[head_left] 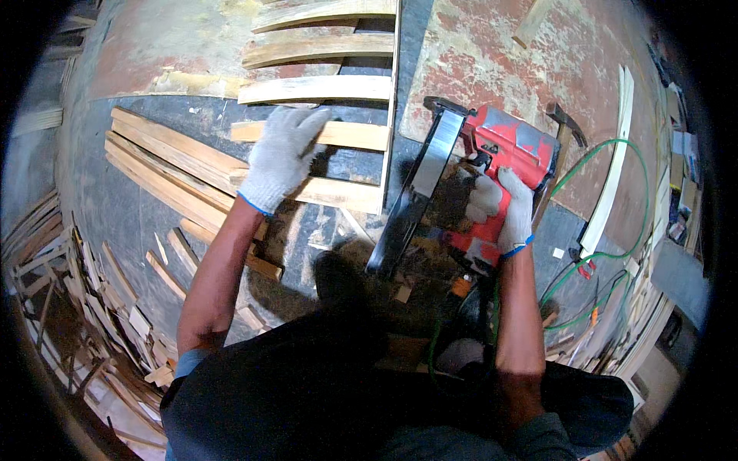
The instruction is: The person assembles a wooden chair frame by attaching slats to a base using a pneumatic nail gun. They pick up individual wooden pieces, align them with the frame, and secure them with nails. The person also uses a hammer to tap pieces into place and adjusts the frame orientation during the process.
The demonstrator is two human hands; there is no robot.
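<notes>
My right hand [513, 207], in a white knit glove with a blue cuff, is wrapped round the handle of a red nail gun [511, 142]. The gun's long dark magazine slants down to the left, just right of the slatted wooden frame. My left hand [278, 157], gloved alike, lies with fingers outstretched over the left part of a wooden slat [355, 136]. That slat is one of several lying side by side, their right ends meeting a thin long rail [390, 100]. A lower slat [338, 194] lies just below my left hand. Where the nail gun's nose points is unclear.
Loose wooden strips [173, 173] lie at left, with offcuts [165, 273] nearer me. A hammer [567, 123] lies right of the nail gun. A green air hose [644, 196] loops at right beside a pale strip [615, 169]. Scrap wood [100, 330] piles up at lower left.
</notes>
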